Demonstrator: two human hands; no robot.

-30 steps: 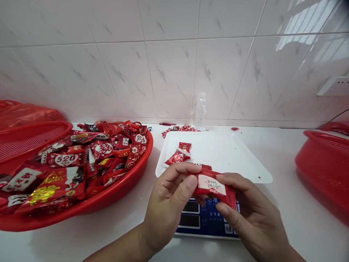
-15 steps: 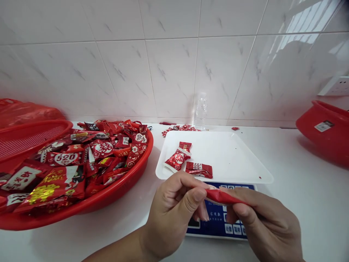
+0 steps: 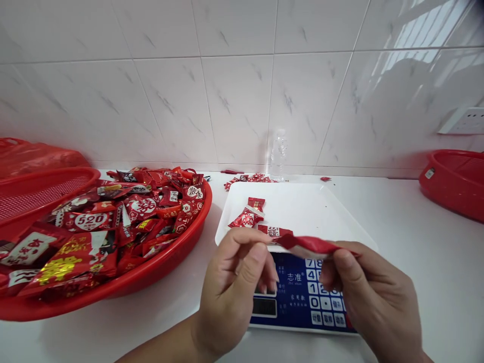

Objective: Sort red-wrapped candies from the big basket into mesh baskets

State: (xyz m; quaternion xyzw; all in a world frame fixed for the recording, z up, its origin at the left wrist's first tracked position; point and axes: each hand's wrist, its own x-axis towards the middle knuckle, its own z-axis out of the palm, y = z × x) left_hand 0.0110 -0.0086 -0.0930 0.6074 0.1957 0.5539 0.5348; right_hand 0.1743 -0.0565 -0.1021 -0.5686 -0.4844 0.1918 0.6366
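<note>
Between my hands, above the scale, a red candy packet [image 3: 312,245] is stretched out sideways. My right hand [image 3: 372,297] pinches its right end between thumb and fingers. At the packet's left end, the thumb and forefinger of my left hand [image 3: 236,282] are closed on its tip. Behind it, a white tray [image 3: 325,212] holds a few wrapped candies [image 3: 245,218] toward its left side. Below the packet, the blue keypad panel of the digital scale [image 3: 295,290] shows, partly covered by my right hand.
At left, a big red basket [image 3: 159,272] is heaped with red-wrapped candies [image 3: 91,219]. More candy packets [image 3: 251,178] and a clear plastic bottle [image 3: 279,156] are by the tiled wall. A red basket [image 3: 449,186] stands at right, below a wall socket [image 3: 467,121].
The packet and the fingers on it have risen slightly. My left fingers have shifted left, showing more of the packet and keypad. The right-hand basket appears tipped down flatter and further right.
</note>
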